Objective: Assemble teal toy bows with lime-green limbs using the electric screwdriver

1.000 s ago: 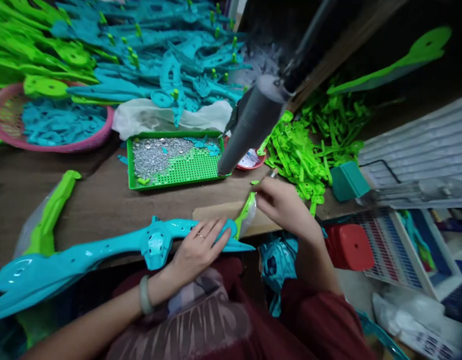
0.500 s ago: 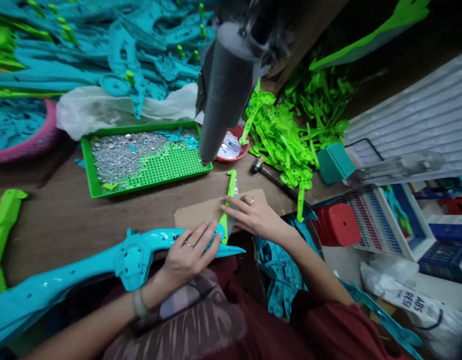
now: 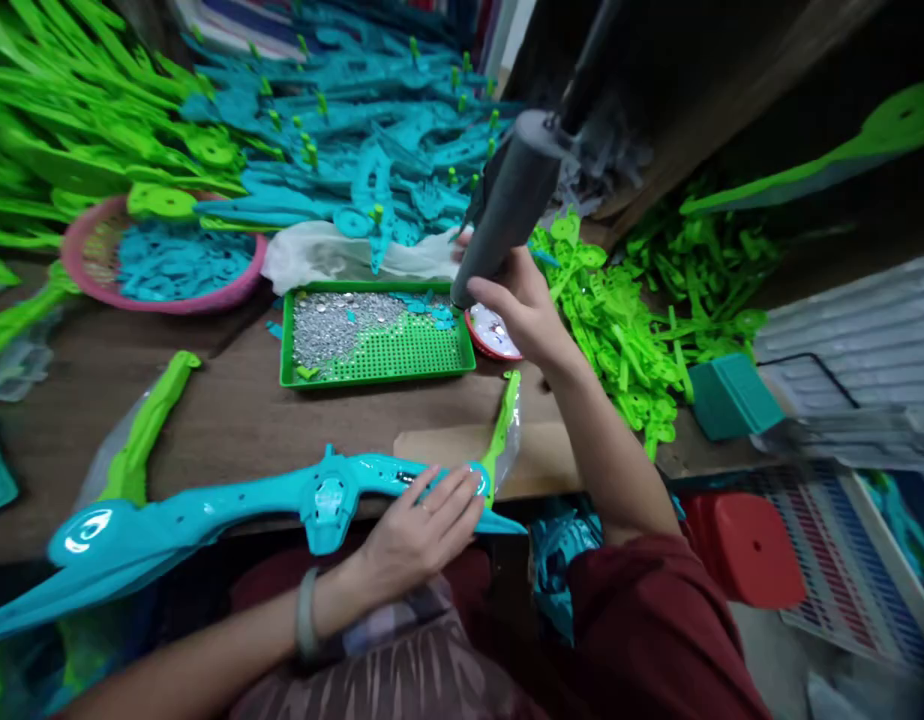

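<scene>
A long, glossy blue plastic part [image 3: 237, 505], shaped like a toy bow, lies along the front edge of the table. My left hand [image 3: 424, 520] is laid over its right end, fingers together and gripping it. Joined or tucked under that end is a green plastic arm [image 3: 501, 435] with a clear piece along its side, pointing away from me. My right hand [image 3: 523, 305] is raised, with thumb and fingers around the lower body of a grey hanging tool [image 3: 507, 200], which looks like an electric screwdriver. Its tip hangs by the tray's right end.
A green tray [image 3: 379, 378] of small metal pieces stands behind the blue part, beside a red dish [image 3: 492, 345]. A pink basket [image 3: 162, 300] is at left. Blue parts [image 3: 402, 150] and green parts [image 3: 612, 340] are heaped behind. Cardboard [image 3: 552, 450] lies at front.
My right hand has left the green arm and risen to grasp the hanging tool. My left hand stays on the blue part. The view has swung left.
</scene>
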The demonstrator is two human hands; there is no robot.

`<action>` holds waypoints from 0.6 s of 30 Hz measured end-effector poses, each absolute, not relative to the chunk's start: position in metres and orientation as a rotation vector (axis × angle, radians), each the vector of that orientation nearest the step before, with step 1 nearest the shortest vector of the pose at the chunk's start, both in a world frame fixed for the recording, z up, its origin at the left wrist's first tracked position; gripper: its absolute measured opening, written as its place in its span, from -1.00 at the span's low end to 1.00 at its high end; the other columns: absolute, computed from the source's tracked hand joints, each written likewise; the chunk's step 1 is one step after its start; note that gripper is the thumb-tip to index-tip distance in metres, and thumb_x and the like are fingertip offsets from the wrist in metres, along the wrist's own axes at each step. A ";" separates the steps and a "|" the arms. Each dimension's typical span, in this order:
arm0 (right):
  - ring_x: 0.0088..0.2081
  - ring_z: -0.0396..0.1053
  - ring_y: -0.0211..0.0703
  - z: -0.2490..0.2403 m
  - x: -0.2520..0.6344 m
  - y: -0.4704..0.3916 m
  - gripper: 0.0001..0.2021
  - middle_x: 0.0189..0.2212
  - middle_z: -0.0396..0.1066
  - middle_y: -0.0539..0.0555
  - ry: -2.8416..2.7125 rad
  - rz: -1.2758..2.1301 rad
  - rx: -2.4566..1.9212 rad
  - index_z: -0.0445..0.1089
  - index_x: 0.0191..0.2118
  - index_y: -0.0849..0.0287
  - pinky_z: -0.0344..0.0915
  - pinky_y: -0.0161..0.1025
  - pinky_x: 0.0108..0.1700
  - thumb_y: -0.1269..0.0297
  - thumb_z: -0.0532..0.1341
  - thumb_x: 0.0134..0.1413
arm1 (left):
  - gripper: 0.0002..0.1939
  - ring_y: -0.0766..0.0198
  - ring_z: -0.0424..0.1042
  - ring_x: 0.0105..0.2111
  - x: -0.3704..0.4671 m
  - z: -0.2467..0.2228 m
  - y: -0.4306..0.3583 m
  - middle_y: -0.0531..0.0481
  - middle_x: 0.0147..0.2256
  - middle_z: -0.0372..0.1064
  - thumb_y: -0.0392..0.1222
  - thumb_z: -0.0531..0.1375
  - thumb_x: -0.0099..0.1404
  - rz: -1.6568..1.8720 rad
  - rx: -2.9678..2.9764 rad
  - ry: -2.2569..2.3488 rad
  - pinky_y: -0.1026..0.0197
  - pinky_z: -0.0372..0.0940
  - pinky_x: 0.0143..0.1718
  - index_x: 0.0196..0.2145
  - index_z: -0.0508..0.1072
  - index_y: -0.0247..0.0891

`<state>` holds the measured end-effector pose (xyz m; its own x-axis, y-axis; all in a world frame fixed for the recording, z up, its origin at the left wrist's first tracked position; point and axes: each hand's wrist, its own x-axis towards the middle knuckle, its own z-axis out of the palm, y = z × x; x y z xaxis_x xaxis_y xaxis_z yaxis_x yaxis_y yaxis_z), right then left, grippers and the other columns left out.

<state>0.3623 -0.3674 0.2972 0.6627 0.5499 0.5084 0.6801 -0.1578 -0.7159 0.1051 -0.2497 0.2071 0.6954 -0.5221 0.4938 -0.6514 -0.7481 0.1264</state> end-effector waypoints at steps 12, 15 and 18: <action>-0.58 0.35 -0.31 0.262 0.363 -0.303 -0.65 -0.57 0.37 -0.17 -0.630 -0.105 -1.442 0.27 -0.03 0.10 0.32 -0.29 -0.44 0.13 0.31 0.11 | -0.68 0.00 0.31 0.25 0.100 0.228 -0.227 -0.18 0.17 0.42 -0.25 0.08 0.45 0.798 2.442 -0.940 -0.08 0.19 0.31 0.06 0.51 -0.30; -0.64 0.28 -0.30 0.246 0.357 -0.317 -0.63 -0.61 0.30 -0.20 -0.498 -0.208 -1.456 0.24 -0.04 0.09 0.27 -0.29 -0.53 0.13 0.31 0.08 | -0.65 0.07 0.35 0.22 0.089 0.241 -0.196 -0.08 0.08 0.51 -0.32 0.00 0.44 0.695 2.417 -0.904 -0.04 0.10 0.38 -0.03 0.56 -0.27; -0.67 0.23 -0.30 0.234 0.353 -0.325 -0.59 -0.62 0.23 -0.21 -0.441 -0.233 -1.458 0.22 -0.04 0.08 0.26 -0.28 -0.56 0.04 0.29 0.07 | -0.63 0.05 0.37 0.20 0.091 0.236 -0.196 -0.08 0.08 0.51 -0.31 -0.02 0.44 0.654 2.456 -0.989 -0.09 -0.05 0.44 -0.01 0.56 -0.28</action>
<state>0.3532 -0.3249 0.2336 0.8985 0.1118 0.4246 0.4136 0.1090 -0.9039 0.0909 -0.1957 0.2360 0.6380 -0.5293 0.5593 -0.7220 -0.6636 0.1956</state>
